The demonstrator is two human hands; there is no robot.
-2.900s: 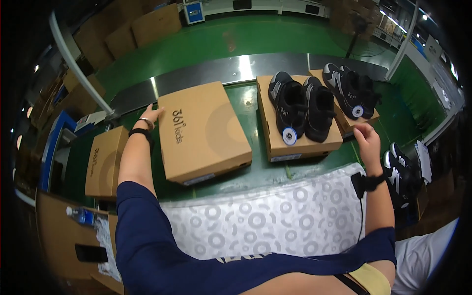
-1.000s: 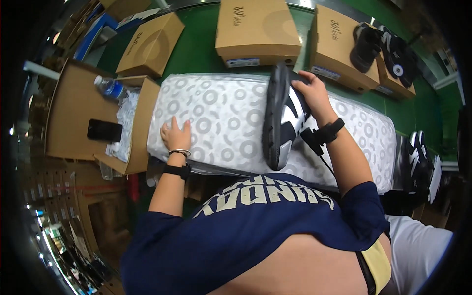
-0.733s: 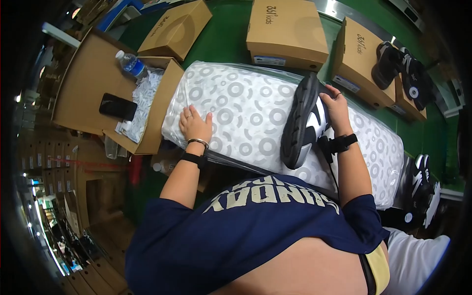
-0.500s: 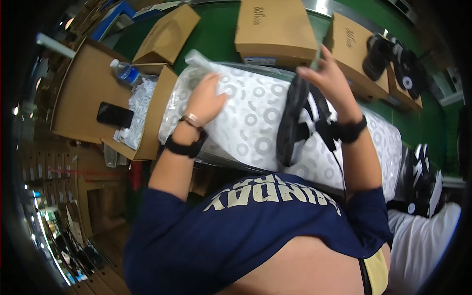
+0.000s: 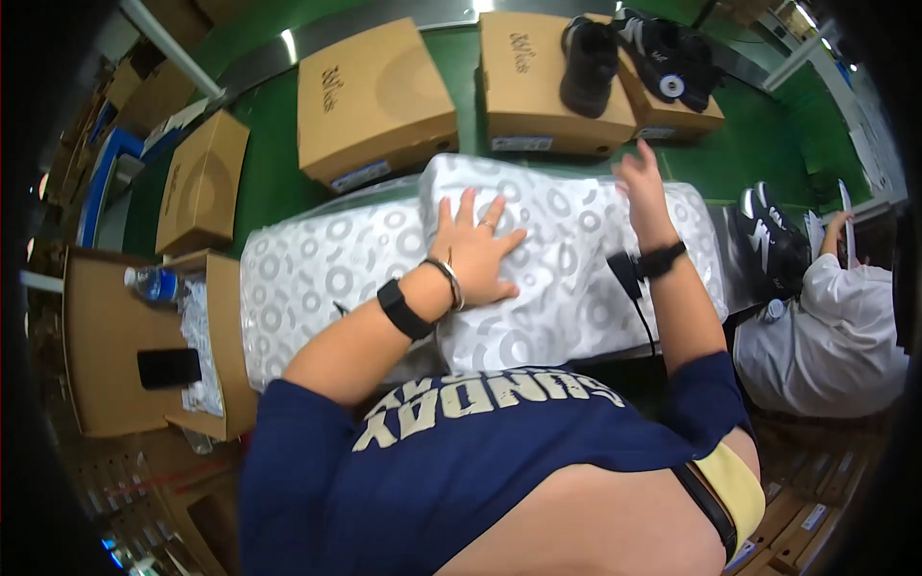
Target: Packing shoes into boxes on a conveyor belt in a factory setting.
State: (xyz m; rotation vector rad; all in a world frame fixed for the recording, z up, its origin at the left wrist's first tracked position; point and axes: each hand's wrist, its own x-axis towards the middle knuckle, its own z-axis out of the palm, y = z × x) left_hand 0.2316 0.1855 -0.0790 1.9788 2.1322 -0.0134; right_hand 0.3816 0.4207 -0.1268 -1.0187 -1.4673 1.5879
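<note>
At the far left of the frame an open brown cardboard carton [image 5: 106,336] holds a clear plastic water bottle [image 5: 154,285] and a black phone [image 5: 168,368], with a wad of patterned tissue along its right edge. Right of it, the white wrapping paper printed with grey rings [image 5: 327,278] lies spread over the counter [image 5: 269,187], whose green surface shows above it.

In the middle, the left hand [image 5: 475,250] lies flat with its fingers fanned out, pressing down a folded-over bulge of that paper. The bulge is lumpy and fully covered, so something seems to be wrapped inside, though the contents cannot be seen. Judging from this, the folding looks well advanced: one flap is over and held, while the paper's left part still lies flat and unfolded.

Above, a closed tan shoebox [image 5: 375,101] sits at upper centre, not yet opened or filled. To its right another tan shoebox [image 5: 547,86] carries a black sneaker [image 5: 588,67] on its lid, with more black-and-white sneakers beyond.

The right hand [image 5: 642,182] rests open on the far right part of the bulge, fingers loosely extended, smoothing rather than gripping. At the right edge a person in white [image 5: 826,326] sits nearby.
</note>
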